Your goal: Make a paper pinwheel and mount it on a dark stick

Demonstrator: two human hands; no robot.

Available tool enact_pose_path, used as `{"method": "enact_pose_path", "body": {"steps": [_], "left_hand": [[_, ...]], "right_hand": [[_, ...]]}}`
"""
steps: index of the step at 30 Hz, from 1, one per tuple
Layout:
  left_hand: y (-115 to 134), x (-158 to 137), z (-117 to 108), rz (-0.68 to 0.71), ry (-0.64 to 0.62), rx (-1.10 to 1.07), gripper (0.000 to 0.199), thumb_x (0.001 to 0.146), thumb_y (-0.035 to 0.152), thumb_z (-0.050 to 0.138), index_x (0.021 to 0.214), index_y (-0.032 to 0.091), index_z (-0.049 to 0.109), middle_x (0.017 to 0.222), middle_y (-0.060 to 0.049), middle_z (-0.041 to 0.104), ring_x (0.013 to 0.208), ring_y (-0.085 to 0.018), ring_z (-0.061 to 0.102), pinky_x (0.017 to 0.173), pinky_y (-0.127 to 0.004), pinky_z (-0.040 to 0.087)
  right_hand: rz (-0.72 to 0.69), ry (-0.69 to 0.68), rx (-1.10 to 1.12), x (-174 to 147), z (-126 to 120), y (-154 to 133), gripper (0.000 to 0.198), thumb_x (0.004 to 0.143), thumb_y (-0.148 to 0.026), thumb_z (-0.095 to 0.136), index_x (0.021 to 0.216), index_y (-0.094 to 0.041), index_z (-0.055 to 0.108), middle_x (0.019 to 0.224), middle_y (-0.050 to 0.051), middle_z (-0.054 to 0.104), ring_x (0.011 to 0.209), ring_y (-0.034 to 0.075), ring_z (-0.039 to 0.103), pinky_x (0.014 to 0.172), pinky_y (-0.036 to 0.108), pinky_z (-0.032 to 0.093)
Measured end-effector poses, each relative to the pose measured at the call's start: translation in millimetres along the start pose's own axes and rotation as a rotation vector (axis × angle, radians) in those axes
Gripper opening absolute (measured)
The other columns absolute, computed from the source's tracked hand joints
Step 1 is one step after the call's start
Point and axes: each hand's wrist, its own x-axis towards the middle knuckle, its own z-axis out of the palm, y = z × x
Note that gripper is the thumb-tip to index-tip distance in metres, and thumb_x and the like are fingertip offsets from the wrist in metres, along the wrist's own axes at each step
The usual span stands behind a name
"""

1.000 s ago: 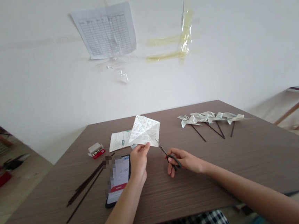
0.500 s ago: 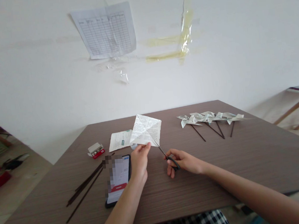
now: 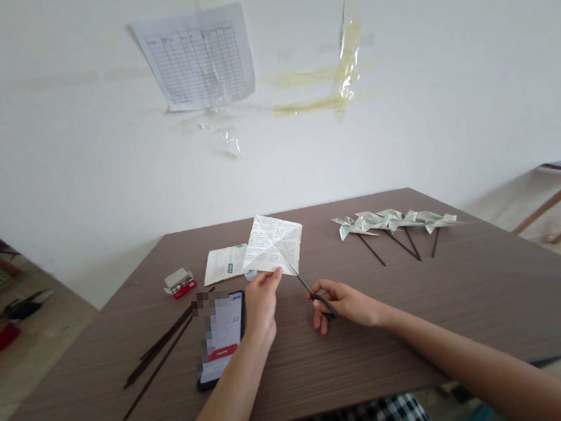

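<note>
My left hand (image 3: 263, 300) pinches the lower edge of a square sheet of printed paper (image 3: 274, 240), held up over the table. Diagonal creases cross the sheet, and a slit runs in from its upper corner. In my right hand (image 3: 340, 303) is a pair of scissors (image 3: 327, 306) with dark handles, my fingers through the loops. The blades reach into the sheet's lower right corner, along the crease toward its middle. Close to my left wrist a phone (image 3: 220, 340) lies on the table, its screen lit and partly pixelated.
Several paper pinwheels (image 3: 394, 220) on dark sticks lie at the back right. Behind my left hand is a printed booklet (image 3: 223, 262). Further left are a small open red-and-white box (image 3: 181, 283) and some dark thin sticks (image 3: 160, 349). A wall (image 3: 306, 162) rises behind the table (image 3: 418, 329).
Both hands, the paper and the scissors stay almost where they were. The digits on the phone screen have changed.
</note>
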Motion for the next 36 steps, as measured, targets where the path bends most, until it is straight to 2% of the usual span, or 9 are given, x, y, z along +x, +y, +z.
{"method": "enact_pose_path", "body": {"steps": [7, 16, 22, 31, 36], "left_hand": [[1.4, -0.1, -0.2, -0.003, -0.005, -0.003, 0.053, 0.066, 0.071, 0.097, 0.062, 0.025, 0.072, 0.068, -0.002, 0.070, 0.077, -0.023, 0.065, 0.081, -0.038, 0.049], [1.6, -0.2, 0.0, -0.005, -0.003, -0.026, 0.050, 0.065, 0.069, 0.098, 0.064, 0.024, 0.075, 0.069, -0.002, 0.071, 0.078, -0.025, 0.067, 0.085, -0.039, 0.052], [2.1, 0.2, -0.9, -0.001, -0.012, -0.004, 0.053, 0.065, 0.070, 0.098, 0.060, 0.025, 0.070, 0.066, -0.001, 0.068, 0.076, -0.023, 0.063, 0.080, -0.037, 0.049], [2.1, 0.0, -0.1, -0.024, -0.002, -0.020, 0.051, 0.062, 0.069, 0.099, 0.063, 0.024, 0.075, 0.070, -0.003, 0.074, 0.078, -0.024, 0.066, 0.082, -0.038, 0.050], [0.7, 0.0, -0.1, -0.013, 0.002, -0.015, 0.051, 0.064, 0.069, 0.099, 0.063, 0.024, 0.075, 0.070, -0.003, 0.074, 0.078, -0.024, 0.067, 0.082, -0.038, 0.051]], "right_hand": [[-0.013, -0.002, 0.004, -0.7, -0.6, -0.3, 0.066, 0.085, -0.083, 0.093, 0.107, -0.029, 0.062, 0.082, 0.007, 0.082, 0.069, 0.028, 0.078, 0.075, 0.044, 0.061], [0.003, -0.004, -0.003, -2.2, 0.1, -3.1, 0.067, 0.085, -0.083, 0.093, 0.108, -0.029, 0.063, 0.085, 0.007, 0.084, 0.070, 0.028, 0.079, 0.078, 0.045, 0.064], [-0.001, -0.011, 0.014, 0.8, -1.1, 1.8, 0.068, 0.083, -0.084, 0.095, 0.106, -0.029, 0.063, 0.083, 0.006, 0.084, 0.069, 0.028, 0.080, 0.076, 0.042, 0.065], [-0.018, -0.015, 0.012, 0.3, -1.1, 3.1, 0.063, 0.088, -0.080, 0.092, 0.109, -0.028, 0.063, 0.084, 0.007, 0.083, 0.070, 0.028, 0.080, 0.077, 0.043, 0.062], [-0.047, -0.048, 0.010, 3.4, -3.4, 7.7, 0.067, 0.087, -0.084, 0.091, 0.108, -0.028, 0.061, 0.082, 0.005, 0.083, 0.067, 0.026, 0.077, 0.075, 0.043, 0.061]]}}
